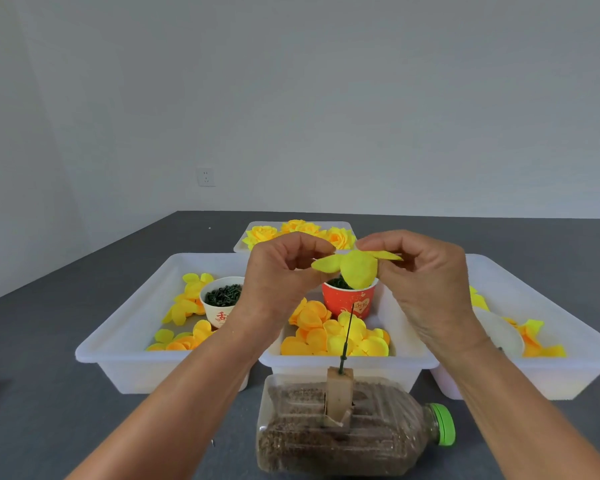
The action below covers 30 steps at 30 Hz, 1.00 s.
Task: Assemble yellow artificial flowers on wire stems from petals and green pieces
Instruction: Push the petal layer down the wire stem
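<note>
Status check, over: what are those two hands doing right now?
Left hand and right hand both pinch a yellow petal piece. It hangs above the bare wire stem. Nothing in the way.

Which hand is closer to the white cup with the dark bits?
Left. The left hand hangs just right of the white cup, its wrist almost beside the rim. The right hand is farther right, beyond the red cup. Both pinch the yellow petal piece.
</note>
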Motion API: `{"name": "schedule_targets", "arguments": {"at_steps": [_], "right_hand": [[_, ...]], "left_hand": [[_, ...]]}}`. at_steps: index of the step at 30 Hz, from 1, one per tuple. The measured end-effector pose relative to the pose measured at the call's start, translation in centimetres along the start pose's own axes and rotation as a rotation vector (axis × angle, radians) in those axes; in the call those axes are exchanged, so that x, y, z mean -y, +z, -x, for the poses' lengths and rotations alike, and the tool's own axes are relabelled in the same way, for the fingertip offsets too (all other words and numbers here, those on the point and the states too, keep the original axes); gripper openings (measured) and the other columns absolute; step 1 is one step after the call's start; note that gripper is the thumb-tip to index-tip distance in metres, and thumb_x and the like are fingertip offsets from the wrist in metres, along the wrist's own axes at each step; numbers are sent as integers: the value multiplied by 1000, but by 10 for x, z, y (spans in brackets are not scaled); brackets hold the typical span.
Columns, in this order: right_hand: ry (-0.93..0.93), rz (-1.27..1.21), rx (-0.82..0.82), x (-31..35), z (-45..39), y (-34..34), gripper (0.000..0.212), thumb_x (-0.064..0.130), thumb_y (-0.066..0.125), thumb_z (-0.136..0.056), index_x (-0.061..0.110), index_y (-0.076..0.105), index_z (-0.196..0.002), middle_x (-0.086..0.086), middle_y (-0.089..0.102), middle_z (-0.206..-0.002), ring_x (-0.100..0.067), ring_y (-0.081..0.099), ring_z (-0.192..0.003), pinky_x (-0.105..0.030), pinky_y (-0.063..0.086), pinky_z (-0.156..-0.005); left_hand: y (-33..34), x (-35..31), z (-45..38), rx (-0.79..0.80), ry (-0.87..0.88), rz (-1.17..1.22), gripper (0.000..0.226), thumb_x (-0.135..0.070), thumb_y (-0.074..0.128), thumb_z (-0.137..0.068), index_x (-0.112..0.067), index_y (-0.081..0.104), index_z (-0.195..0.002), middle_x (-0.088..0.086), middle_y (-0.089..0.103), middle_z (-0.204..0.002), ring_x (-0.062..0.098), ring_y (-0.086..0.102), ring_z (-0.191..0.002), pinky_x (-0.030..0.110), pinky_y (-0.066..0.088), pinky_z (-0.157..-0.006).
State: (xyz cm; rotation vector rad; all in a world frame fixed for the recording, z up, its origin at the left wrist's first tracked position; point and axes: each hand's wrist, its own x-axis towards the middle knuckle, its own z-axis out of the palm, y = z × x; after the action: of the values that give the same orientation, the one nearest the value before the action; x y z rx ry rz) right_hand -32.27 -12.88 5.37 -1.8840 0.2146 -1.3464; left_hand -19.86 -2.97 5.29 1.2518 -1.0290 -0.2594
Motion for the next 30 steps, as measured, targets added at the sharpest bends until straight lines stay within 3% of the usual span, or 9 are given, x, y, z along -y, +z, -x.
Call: {"name": "schedule_targets", "arguments": {"at_steps": [6,12,15,19,21,23,25,28,30], "right_hand": [[-249,171,-59,-3,10,0,36,-8,57,-64,23,66,-80,9,66,-88,3,61,-86,-8,43,-80],[-354,309,-102,-10,18,-2,52,-18,58,-59,16,65,-98,1,65,-94,-3,57,-88,-6,44,-80],[-372,257,-113,-12,22,0,34,-16,62,-61,6,72,-86,-3,67,-88,-7,61,-84,-7,45,-77],[-371,275,-200,-12,25,7,31,-19,65,-60,1,73,-82,-1,66,-85,-6,60,-83,-4,43,-78],[-392,276,-251,-12,25,7,29,-18,67,-63,4,72,-82,0,66,-87,-5,60,-84,-6,43,-78],[-410,318,-291,-12,25,3,33,-20,69,-62,5,72,-82,-1,65,-87,-5,60,-84,-7,43,-79],[-404,356,-318,-14,24,0,43,-27,69,-54,5,72,-82,-1,65,-87,-7,60,-84,-7,42,-80],[-445,354,-311,-14,25,0,31,-16,70,-63,6,72,-84,1,64,-89,-9,60,-85,-8,43,-81],[-446,379,-309,-14,27,3,31,-14,66,-67,6,71,-91,0,64,-94,-9,59,-88,-8,43,-82]], "left_hand": [[1,2,4,29,95,-25,27,17,66,-68,-10,70,-70,1,68,-69,12,57,-63,19,45,-55],[0,3,10,-15,276,29,26,16,64,-74,-9,68,-79,1,68,-76,12,64,-69,20,51,-66],[1,5,12,10,286,67,23,15,63,-76,-7,68,-79,-2,70,-76,12,65,-67,20,51,-63],[9,3,16,-66,226,79,14,6,65,-78,-7,67,-77,-3,71,-74,10,64,-74,18,50,-67],[12,0,20,-136,181,57,5,-11,64,-83,-10,68,-80,1,69,-72,12,61,-70,18,49,-61],[11,-6,25,-173,52,45,27,-35,60,-80,-8,66,-80,0,63,-63,9,58,-58,18,45,-50],[6,-10,28,-88,-140,85,38,-46,61,-72,-9,66,-77,-2,61,-56,12,55,-49,21,41,-44],[6,-16,32,124,-279,221,20,-31,71,-61,-15,69,-73,4,64,-62,15,56,-49,22,43,-47],[7,-15,31,98,-221,290,15,-16,71,-62,-12,69,-76,7,65,-63,15,57,-50,21,45,-48]]}}
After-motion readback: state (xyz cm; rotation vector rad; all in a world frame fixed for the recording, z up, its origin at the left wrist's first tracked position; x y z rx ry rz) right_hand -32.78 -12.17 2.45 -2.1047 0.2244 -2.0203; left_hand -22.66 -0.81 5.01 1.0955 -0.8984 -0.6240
